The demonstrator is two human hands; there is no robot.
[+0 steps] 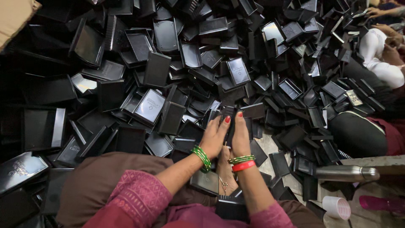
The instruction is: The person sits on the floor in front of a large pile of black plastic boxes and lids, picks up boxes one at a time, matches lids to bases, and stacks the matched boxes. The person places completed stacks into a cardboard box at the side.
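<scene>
both hands meet just in front of the person's lap, palms facing each other. the left hand (pixel 215 137) and the right hand (pixel 240 136) press a small black plastic piece (pixel 228 116) between them, fingers pointing away, nails painted red. green bangles (pixel 202 158) sit on the left wrist, green and red bangles (pixel 242 163) on the right. a huge heap of black plastic trays (pixel 168 80) spreads across the floor ahead. a steel flask (pixel 346 173) lies at right, a pale cup (pixel 336 207) near it. another person's white sleeve (pixel 379 59) shows at far right.
</scene>
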